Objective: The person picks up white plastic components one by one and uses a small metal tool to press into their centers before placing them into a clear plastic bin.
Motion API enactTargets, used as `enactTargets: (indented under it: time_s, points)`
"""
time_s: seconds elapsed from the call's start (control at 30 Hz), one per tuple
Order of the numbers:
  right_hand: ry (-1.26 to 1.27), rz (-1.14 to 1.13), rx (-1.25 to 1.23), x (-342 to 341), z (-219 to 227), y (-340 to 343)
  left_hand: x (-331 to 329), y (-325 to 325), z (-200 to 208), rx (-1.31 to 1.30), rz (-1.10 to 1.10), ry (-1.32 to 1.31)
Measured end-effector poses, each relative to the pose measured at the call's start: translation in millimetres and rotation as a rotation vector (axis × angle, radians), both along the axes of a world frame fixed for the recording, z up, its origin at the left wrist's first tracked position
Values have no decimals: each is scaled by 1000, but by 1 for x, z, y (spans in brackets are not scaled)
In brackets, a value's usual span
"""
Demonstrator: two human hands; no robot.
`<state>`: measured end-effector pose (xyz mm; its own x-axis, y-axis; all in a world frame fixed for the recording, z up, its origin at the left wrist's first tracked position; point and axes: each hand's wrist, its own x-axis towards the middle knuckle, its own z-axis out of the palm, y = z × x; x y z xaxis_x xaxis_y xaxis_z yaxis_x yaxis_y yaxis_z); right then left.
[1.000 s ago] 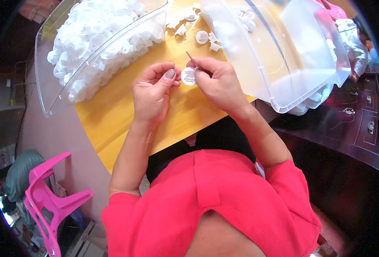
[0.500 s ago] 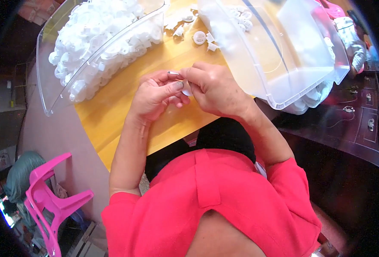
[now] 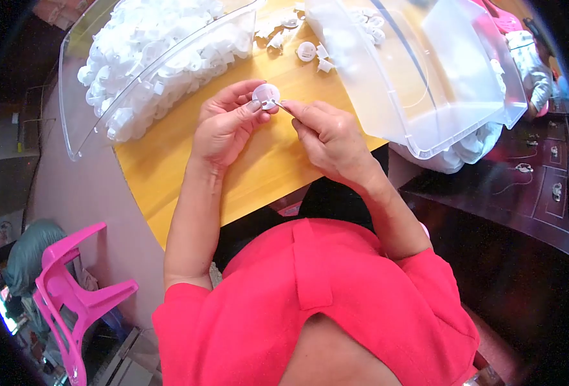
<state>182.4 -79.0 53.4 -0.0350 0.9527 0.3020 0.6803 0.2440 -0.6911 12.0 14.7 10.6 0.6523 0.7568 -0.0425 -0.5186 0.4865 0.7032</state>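
My left hand [image 3: 225, 128] pinches a small round white plastic cap [image 3: 266, 93] between thumb and fingers, its flat face turned up. From the right, my right hand [image 3: 332, 136] grips a thin metal tool [image 3: 278, 103] whose tip meets the cap's lower edge. Most of that tool is hidden inside the fingers, so its kind does not show. Both hands are above the yellow wooden table [image 3: 278, 161]. Several similar loose white plastic pieces [image 3: 306, 51] lie on the tabletop beyond them.
A clear plastic bin [image 3: 72, 138] at the left holds a heap of white plastic pieces [image 3: 162, 51]. Another clear bin [image 3: 419, 145] tilts at the right, with white pieces inside. A pink plastic chair [image 3: 72, 270] stands lower left; dark drawers [image 3: 516, 186] are at the right.
My hands have drawn apart slightly, the right one moving right. The cap's round face now shows above my left fingers, and the metal tool points at its lower edge.
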Motion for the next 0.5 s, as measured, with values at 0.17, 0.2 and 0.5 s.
enactTargets:
  time_s: [0.17,0.2,0.5]
  points:
    - [-33,-1,-52,-1,-5,1,0,-2,4,-36,42,48]
    - [-33,0,-55,-2,-6,1,0,-2,3,-39,43,48]
    - [-32,-9,-51,-3,-15,4,3,-4,2,4,71,91]
